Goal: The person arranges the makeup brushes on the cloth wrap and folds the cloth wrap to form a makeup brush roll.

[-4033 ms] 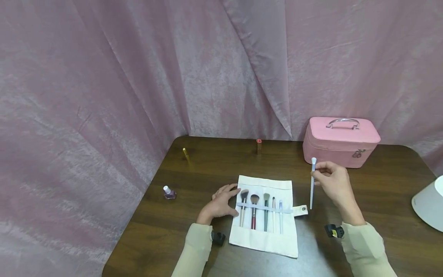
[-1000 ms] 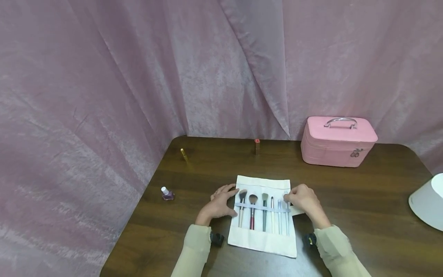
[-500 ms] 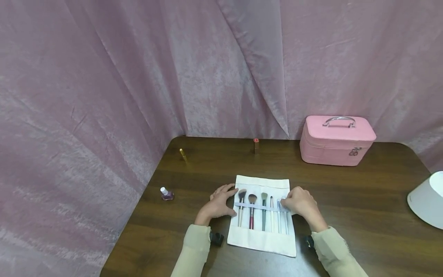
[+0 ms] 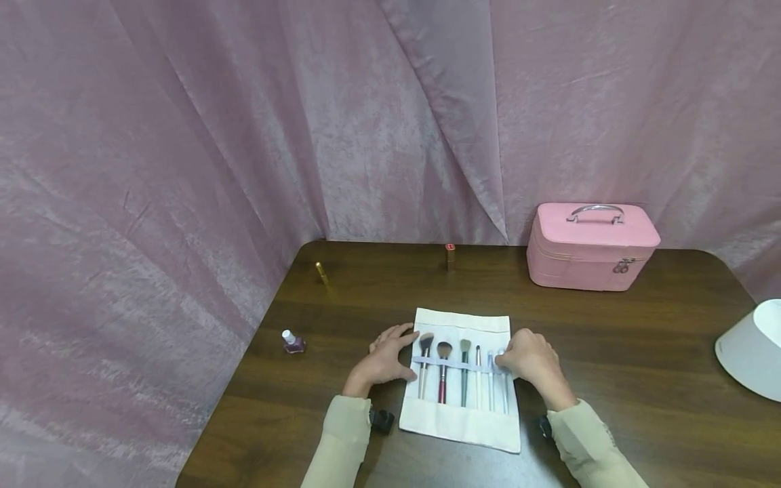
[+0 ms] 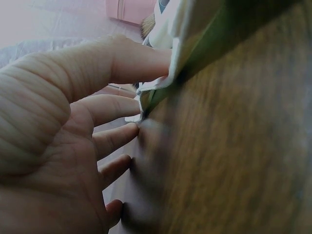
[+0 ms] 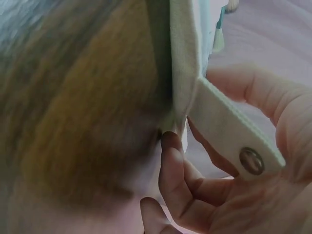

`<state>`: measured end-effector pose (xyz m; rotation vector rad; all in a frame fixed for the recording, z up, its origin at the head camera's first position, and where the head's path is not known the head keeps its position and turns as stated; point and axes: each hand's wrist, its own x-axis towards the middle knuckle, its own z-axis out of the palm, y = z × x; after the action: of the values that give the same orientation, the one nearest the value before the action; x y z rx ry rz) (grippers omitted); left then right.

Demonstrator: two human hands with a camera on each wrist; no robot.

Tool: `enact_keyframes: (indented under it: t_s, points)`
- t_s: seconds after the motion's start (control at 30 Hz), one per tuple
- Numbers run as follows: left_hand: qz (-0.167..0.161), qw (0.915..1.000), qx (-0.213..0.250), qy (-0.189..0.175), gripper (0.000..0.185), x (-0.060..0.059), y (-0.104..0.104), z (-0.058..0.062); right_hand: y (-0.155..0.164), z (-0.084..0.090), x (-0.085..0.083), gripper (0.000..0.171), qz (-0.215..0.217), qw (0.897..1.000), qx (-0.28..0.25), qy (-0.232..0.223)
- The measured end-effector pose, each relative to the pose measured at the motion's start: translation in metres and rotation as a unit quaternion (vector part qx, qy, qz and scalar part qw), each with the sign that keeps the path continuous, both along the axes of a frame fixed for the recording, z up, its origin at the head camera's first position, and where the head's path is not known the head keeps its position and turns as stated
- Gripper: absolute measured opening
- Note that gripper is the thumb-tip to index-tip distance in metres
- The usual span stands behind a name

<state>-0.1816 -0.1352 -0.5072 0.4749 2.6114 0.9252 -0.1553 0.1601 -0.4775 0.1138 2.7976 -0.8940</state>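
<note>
A white cloth brush roll [image 4: 457, 428] lies unrolled on the table, with several makeup brushes in a row under its pale elastic band. Among them are a red-handled brush [image 4: 442, 379], a green one [image 4: 465, 366] and, at the right end, a pale blue brush [image 4: 505, 396] partly covered by fingers. My left hand [image 4: 383, 359] rests at the roll's left edge, fingers spread, thumb [image 5: 141, 63] on the cloth. With curled fingers and thumb, my right hand [image 4: 535, 358] pinches the right edge near the band. The snap strap [image 6: 229, 129] sticks out into that palm.
A pink vanity case [image 4: 592, 251] stands at the back right, and a white lampshade [image 4: 753, 349] at the right edge. Behind the roll is a lipstick [image 4: 450, 257]. To the left stand a gold tube [image 4: 321, 272] and a nail polish bottle [image 4: 293, 342]. A pink curtain hangs behind.
Four seconds ago my right hand held a pale blue brush in the air; it now lies in the roll's right end. That hand then slid down from the brush head to the band. The left hand stayed.
</note>
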Motion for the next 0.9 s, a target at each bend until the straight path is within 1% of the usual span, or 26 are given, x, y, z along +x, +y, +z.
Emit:
enact_keyframes:
  t_s: [0.23, 0.37, 0.5, 0.57, 0.7, 0.8, 0.9]
  points:
    - [-0.011, 0.9999, 0.004, 0.004, 0.082, 0.000, 0.003, 0.002, 0.005, -0.002, 0.002, 0.024, -0.010, 1.000, -0.011, -0.006]
    - [-0.014, 0.9999, 0.005, 0.004, 0.082, 0.000, 0.004, 0.002, 0.006, -0.003, 0.003, 0.017, -0.001, 1.000, -0.017, 0.000]
    - [-0.010, 0.9999, -0.001, 0.001, 0.082, 0.000, 0.003, 0.002, 0.004, -0.004, 0.005, 0.013, 0.018, 0.999, -0.027, 0.021]
    - [-0.009, 0.9999, -0.006, 0.001, 0.082, 0.001, 0.002, 0.003, 0.002, -0.004, 0.005, 0.017, 0.025, 0.999, -0.030, 0.032]
    - [-0.010, 0.9999, -0.012, 0.003, 0.082, 0.001, 0.001, 0.003, 0.000, -0.002, 0.008, 0.033, 0.025, 0.998, -0.030, 0.039]
    - [-0.015, 0.9997, -0.016, 0.010, 0.081, 0.000, 0.002, 0.004, 0.002, 0.002, 0.012, 0.044, 0.022, 0.999, -0.029, 0.031]
    - [-0.016, 0.9996, -0.017, 0.014, 0.081, 0.000, 0.002, 0.004, 0.005, 0.005, 0.016, 0.052, 0.022, 0.999, -0.025, 0.022]
